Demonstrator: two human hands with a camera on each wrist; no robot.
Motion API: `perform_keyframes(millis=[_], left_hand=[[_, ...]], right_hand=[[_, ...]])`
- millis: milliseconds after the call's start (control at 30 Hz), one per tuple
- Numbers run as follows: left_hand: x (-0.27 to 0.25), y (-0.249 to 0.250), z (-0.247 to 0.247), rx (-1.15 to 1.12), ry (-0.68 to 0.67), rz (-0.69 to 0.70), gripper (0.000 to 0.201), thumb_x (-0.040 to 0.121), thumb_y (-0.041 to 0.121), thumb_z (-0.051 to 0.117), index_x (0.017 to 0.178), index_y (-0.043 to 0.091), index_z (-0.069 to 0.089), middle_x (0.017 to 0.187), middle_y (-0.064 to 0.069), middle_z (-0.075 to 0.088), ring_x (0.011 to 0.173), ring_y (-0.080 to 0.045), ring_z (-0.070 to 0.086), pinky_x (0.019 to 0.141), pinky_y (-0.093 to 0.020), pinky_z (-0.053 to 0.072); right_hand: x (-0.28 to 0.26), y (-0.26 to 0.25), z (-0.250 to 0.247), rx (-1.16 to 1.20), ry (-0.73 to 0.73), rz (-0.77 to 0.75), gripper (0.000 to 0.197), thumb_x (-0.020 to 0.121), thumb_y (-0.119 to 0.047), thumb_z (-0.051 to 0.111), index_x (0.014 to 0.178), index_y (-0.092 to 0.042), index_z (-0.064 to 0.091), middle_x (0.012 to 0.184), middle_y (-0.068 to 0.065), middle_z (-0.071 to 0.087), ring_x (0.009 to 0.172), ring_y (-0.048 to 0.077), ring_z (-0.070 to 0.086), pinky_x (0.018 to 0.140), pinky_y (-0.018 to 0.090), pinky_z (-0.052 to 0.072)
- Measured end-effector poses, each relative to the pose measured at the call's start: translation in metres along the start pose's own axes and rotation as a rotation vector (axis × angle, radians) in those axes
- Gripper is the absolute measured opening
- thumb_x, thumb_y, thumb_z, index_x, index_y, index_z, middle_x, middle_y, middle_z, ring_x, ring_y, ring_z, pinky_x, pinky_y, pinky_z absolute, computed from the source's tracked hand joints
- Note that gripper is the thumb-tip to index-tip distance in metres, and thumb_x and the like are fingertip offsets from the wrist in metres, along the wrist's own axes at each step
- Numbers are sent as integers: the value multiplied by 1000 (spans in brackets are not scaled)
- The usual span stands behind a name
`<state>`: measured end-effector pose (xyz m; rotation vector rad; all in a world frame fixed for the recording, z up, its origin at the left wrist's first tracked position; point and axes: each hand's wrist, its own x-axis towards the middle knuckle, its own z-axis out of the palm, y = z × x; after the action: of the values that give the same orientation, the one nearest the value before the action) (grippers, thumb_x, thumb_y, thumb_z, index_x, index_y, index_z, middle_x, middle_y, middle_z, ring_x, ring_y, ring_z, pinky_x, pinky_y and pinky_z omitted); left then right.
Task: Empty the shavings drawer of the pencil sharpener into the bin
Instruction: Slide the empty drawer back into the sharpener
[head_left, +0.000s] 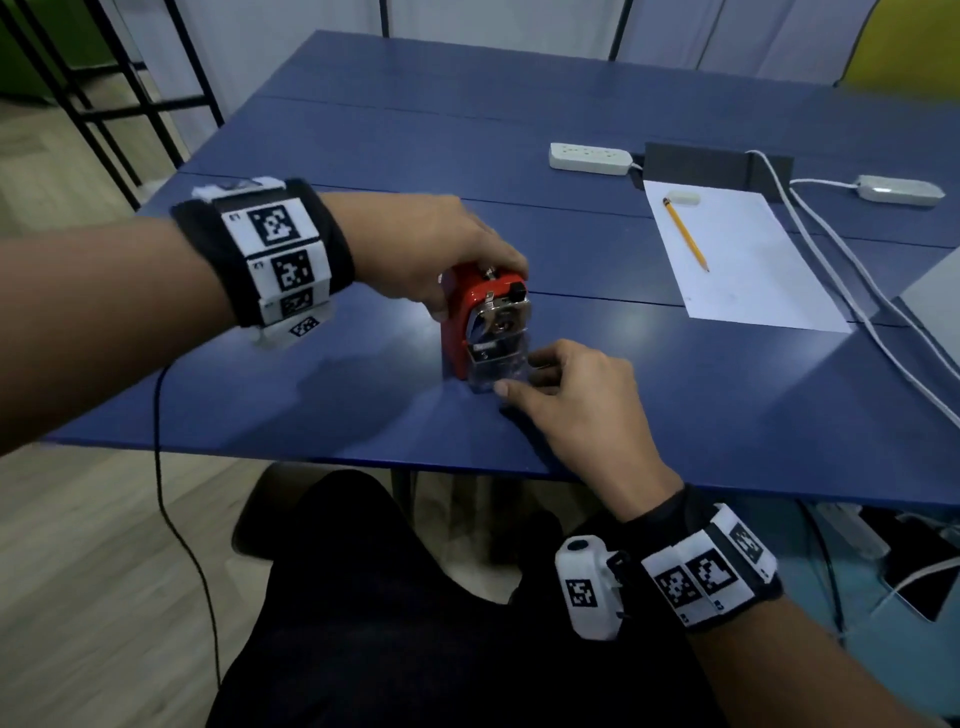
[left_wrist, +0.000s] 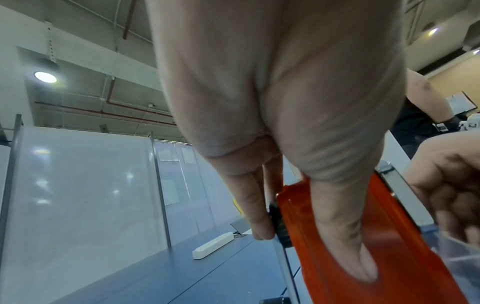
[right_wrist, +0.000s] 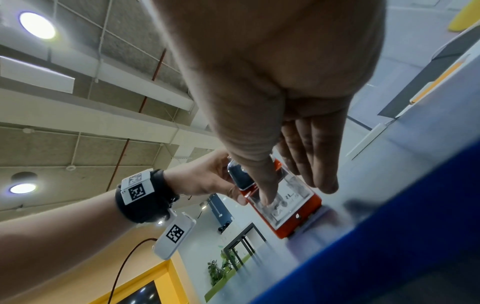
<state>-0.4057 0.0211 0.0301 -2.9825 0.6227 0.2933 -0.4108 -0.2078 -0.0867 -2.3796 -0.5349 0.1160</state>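
Red plastic fills my left grip (head_left: 431, 249): I clamp the pencil sharpener (head_left: 467, 317) from above, thumb down one flank and fingers (left_wrist: 255, 207) down the other, and it stands upright on the blue counter (head_left: 363, 395) beneath that palm. My right grip (head_left: 576, 400) sits just in front of it, pinching the clear shavings drawer (head_left: 498, 371) at the sharpener's base, thumb on one side and fingers on the other. Whether the drawer has slid out at all I can't quite tell; it looks seated or nearly so. Well beyond my right grip lie a sheet of paper (head_left: 753, 270) with a yellow pencil (head_left: 685, 234) and a white power strip (head_left: 589, 158).
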Motion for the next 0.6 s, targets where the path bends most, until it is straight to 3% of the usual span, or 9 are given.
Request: perform_keyframes(millis=[100,200,333,600], left_hand=[[7,-4,-1,17,0,52,88,72,22,94,145,41,50,133,10,70,112,-24,68,94,-49,56],[11,-8,-1,13,17,82,94,71,22,95,148,44,47,134,10,72,112,-25,69,93,-48,57],[11,-10,2,8,31,86,97,70,23,96,150,45,45,133,12,72,110,-24,69,92,-48,57],[9,-9,1,30,46,83,91,72,24,95,147,45,49,129,11,73,108,-25,70,90,-47,57]], right_hand=[[-6,-7,8,4,52,21,49,86,-54,86,118,-17,76,106,0,81,103,21,76,91,38,61],[-1,-10,16,-4,101,48,42,87,-56,85,107,-19,75,97,-1,79,98,25,73,83,38,58],[7,-3,21,2,131,63,28,94,-46,80,103,-20,76,96,2,81,96,28,73,74,32,47],[17,1,20,10,130,43,26,91,-44,85,96,-18,80,89,3,80,91,27,72,77,36,55]])
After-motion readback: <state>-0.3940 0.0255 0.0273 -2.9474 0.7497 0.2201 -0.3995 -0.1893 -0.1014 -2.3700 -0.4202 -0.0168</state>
